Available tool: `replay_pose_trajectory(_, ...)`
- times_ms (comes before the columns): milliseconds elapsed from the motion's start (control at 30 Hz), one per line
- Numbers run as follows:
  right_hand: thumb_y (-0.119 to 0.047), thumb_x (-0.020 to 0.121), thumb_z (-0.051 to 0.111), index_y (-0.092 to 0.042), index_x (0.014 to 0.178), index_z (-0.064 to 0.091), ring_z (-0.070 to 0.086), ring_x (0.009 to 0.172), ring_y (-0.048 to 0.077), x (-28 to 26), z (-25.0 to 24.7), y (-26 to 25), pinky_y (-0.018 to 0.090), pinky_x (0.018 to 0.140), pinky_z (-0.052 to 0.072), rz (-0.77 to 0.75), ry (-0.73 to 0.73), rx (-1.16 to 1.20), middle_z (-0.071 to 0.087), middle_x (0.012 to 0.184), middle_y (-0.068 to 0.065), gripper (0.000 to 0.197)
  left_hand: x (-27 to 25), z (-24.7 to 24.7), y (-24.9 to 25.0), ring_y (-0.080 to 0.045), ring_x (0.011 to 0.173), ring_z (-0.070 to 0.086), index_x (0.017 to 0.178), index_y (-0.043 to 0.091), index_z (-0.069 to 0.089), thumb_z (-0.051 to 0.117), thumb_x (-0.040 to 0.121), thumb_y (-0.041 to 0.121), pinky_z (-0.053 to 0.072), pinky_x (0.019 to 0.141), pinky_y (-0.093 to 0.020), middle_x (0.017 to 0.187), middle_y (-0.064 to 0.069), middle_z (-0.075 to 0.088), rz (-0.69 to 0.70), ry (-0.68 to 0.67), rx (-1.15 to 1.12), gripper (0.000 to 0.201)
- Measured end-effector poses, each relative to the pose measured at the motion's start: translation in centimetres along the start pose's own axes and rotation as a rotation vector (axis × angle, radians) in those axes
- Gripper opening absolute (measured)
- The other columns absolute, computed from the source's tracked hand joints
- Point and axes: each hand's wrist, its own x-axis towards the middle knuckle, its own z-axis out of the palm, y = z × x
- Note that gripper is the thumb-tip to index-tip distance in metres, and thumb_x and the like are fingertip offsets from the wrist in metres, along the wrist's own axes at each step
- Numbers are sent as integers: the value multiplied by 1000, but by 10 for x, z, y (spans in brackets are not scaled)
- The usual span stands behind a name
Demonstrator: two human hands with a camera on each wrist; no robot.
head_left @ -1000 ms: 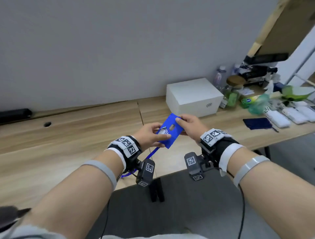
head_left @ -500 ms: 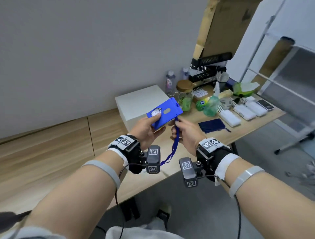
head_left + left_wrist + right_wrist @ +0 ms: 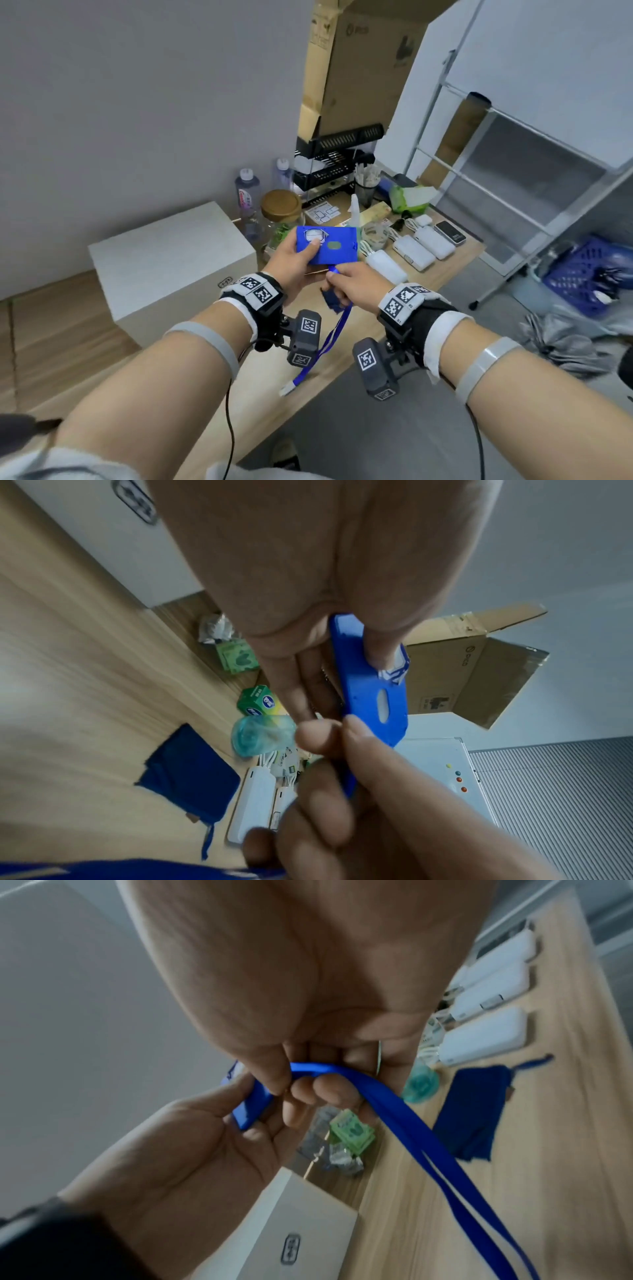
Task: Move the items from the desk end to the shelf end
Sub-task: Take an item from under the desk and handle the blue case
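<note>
A blue card holder (image 3: 334, 246) is held in the air above the wooden desk (image 3: 342, 329). My left hand (image 3: 294, 260) grips its left end, thumb on the front face (image 3: 377, 696). Just below it my right hand (image 3: 346, 284) pinches the blue lanyard (image 3: 329, 339) near where it meets the holder. In the right wrist view the lanyard (image 3: 428, 1137) runs from the pinch between thumb and fingers down over the desk. The lanyard's loose end with a white clip (image 3: 286, 390) dangles near the desk's front edge.
A white box (image 3: 171, 260) stands left of my hands. Beyond them lie several white power banks (image 3: 414, 251), a phone (image 3: 450, 233), a cork-lidded jar (image 3: 281, 209), bottles (image 3: 247, 195), a black rack (image 3: 329, 168) and a blue pouch (image 3: 192, 775). A white shelf frame (image 3: 513, 192) and blue basket (image 3: 582, 274) stand right.
The view has swung right toward the cluttered desk end and the shelf. Both hands carried the card holder that way; my right hand left the holder's edge and took the lanyard below it.
</note>
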Motion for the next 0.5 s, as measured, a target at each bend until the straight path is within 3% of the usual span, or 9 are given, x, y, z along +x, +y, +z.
replay_pose_trajectory(100,-21,98,52,-14,76,65,53,54,13,6,-40,-1,11,42,38,-42,93,-157,53,65,-1,26,22,14,1,-32,90,73,118,15,55,52,103,15,62,72,-42,117,-19,70,-6,-1,56,15)
replay_pose_trajectory(133,-22,97,54,-12,80,66,53,54,13,9,-54,-1,11,43,39,-69,114,-190,54,67,1,23,26,18,2,-32,91,73,120,11,55,53,102,14,63,75,-42,119,-19,69,-8,-15,73,18)
replay_pose_trajectory(233,-26,94,60,-6,82,66,52,60,15,25,-96,0,31,62,46,-157,169,-252,61,70,9,23,36,28,4,-33,100,71,127,4,55,56,100,9,63,77,-43,123,-20,66,-34,-43,149,27)
replay_pose_trajectory(267,-26,93,62,-7,83,66,54,63,16,33,-108,1,33,65,46,-185,179,-259,63,71,8,22,37,31,4,-34,105,70,128,4,55,57,99,9,62,79,-44,124,-20,66,-47,-52,167,29)
replay_pose_trajectory(333,-26,91,65,-11,84,69,59,70,16,47,-130,1,33,68,50,-242,177,-243,67,75,4,18,38,38,6,-34,113,67,130,6,55,58,99,9,61,84,-45,128,-19,65,-69,-60,188,32)
replay_pose_trajectory(500,-26,89,69,-4,90,71,54,69,14,76,-167,3,31,67,47,-359,120,-194,68,84,20,22,28,57,16,-33,112,69,133,10,55,56,100,11,59,89,-46,129,-16,67,-134,-55,31,33)
